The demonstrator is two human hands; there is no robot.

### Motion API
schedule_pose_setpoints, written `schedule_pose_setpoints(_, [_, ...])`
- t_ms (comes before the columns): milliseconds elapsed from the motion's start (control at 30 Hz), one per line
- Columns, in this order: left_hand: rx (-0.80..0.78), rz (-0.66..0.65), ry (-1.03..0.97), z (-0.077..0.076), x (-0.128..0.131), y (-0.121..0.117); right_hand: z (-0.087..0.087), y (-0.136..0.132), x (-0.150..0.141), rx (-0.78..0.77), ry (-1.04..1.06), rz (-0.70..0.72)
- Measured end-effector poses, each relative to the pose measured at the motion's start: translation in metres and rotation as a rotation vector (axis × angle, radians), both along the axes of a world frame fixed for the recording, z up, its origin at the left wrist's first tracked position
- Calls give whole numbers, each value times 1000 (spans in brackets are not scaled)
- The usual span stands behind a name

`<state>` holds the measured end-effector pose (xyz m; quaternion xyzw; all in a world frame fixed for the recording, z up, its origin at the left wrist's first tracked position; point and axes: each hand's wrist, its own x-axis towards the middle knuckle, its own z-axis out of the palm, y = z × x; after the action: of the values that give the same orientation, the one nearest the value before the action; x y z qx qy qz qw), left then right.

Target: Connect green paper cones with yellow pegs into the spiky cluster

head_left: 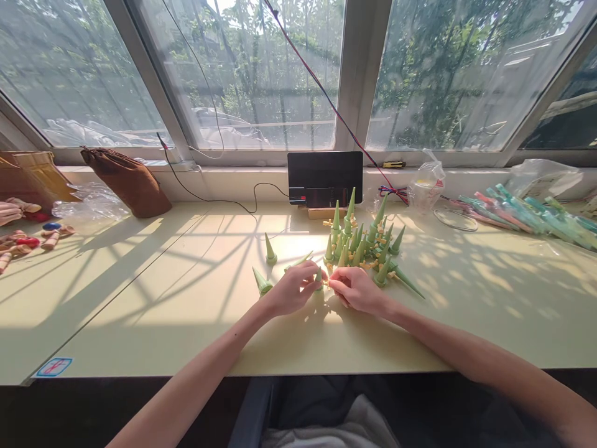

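Note:
My left hand [295, 287] is closed around a small green cone [318, 279] on the pale table [186, 292]. My right hand [355, 287] is pinched on a small yellowish piece [328, 284] that meets the cone between the two hands. Just behind the hands stands a cluster of several green cones [361, 246] with small yellowish pieces among them. Two single green cones stand to the left, one [270, 249] farther back and one [261, 282] near my left hand. A long thin green cone [407, 281] lies to the right.
A black device [325, 178] stands at the window with cables. A brown pouch [127, 180] lies back left, small wooden toys [28, 239] at far left. A plastic bag [425, 185] and pastel packaged sticks [527, 214] lie at the right. The table's front edge is close to me.

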<state>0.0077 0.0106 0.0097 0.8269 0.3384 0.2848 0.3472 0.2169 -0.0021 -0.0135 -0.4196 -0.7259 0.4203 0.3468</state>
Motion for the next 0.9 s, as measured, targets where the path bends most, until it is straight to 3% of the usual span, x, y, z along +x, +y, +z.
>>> schedule_pose_setpoints(300, [6,-39,-9,9,-2,0,2,1,-2,-25,45,-13])
schedule_pose_setpoints(533, [-101,100,-123,13,-2,4,4,-3,-3,-34,93,-70])
schedule_pose_setpoints(767, [-157,351,-320,24,-6,7,6,-5,-1,203,216,-238])
schedule_pose_setpoints(900, [-286,274,-304,27,-9,7,9,-4,0,337,173,-288])
